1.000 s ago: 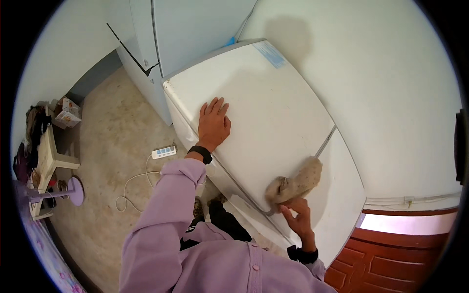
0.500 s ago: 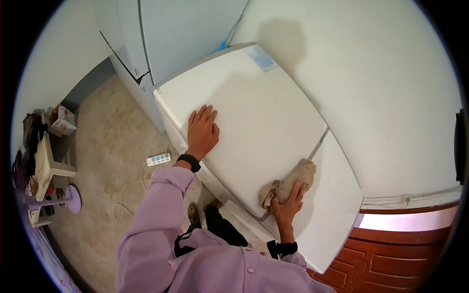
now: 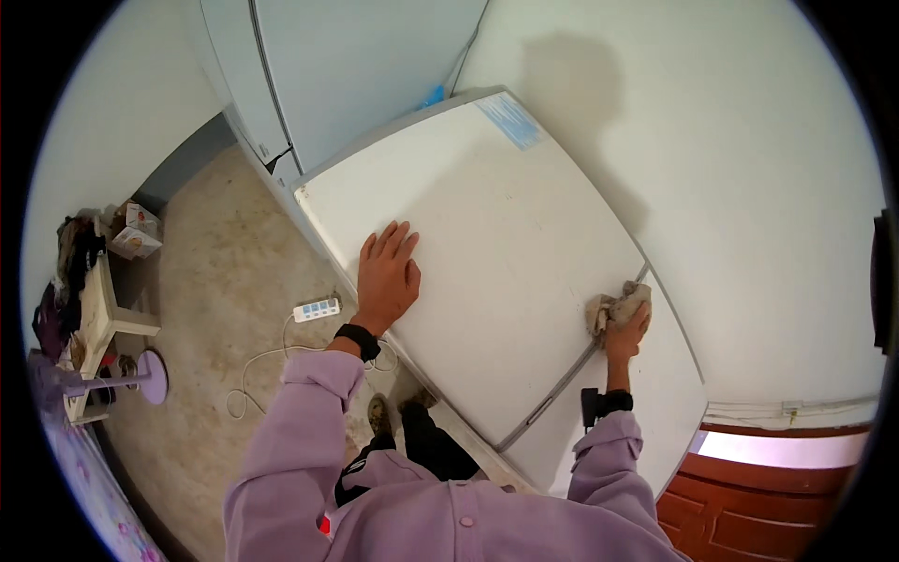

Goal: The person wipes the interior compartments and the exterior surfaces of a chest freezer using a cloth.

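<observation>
A white chest freezer with a two-part top stands in front of me, a grey seam running across it. My right hand presses a crumpled beige-grey cloth onto the top, beside the seam and towards the far right edge. Flat on the left front part of the lid lies my left hand, fingers stretched out and holding nothing. A blue-and-white label is stuck at the lid's far corner.
A tall pale fridge stands beyond the freezer. On the floor at left lies a white power strip with its cord. A wooden bench, a carton and a purple stand are farther left. A red-brown door is at lower right.
My right hand has pushed the cloth along the seam, away from me and to the right. The left hand stays on the lid. The view has shifted slightly.
</observation>
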Demonstrator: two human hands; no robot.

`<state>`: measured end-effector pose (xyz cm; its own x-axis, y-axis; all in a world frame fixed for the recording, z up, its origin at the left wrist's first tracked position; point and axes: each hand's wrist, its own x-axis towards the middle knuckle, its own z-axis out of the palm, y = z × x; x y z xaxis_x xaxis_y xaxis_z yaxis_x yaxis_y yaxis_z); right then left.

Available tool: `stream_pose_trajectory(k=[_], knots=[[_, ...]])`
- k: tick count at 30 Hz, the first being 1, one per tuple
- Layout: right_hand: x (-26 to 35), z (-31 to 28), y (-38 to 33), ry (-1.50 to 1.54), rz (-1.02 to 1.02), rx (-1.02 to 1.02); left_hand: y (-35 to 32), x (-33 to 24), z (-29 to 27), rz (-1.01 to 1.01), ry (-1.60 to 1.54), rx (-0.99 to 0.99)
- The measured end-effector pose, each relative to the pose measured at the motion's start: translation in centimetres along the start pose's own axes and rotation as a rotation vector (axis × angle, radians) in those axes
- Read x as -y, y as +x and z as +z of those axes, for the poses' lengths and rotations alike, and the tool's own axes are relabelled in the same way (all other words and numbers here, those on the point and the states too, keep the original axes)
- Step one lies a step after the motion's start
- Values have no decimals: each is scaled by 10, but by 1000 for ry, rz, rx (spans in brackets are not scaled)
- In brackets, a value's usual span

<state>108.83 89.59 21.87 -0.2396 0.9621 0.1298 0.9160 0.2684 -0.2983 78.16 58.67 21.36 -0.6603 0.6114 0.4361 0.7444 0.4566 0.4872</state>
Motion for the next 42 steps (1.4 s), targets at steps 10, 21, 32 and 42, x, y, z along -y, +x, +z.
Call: stream_pose_trajectory(k=[10, 21, 32, 42], knots=[[18, -5, 104, -161, 166, -16, 3, -3, -4, -11, 10, 23], [-5, 29, 203, -139, 111, -108, 4, -6, -7, -26, 46, 69], [16, 3, 140, -350, -224, -17, 4, -2, -3, 12, 31, 4], [37, -39, -125, 69, -712, 127, 1, 1, -4, 14, 36, -12]])
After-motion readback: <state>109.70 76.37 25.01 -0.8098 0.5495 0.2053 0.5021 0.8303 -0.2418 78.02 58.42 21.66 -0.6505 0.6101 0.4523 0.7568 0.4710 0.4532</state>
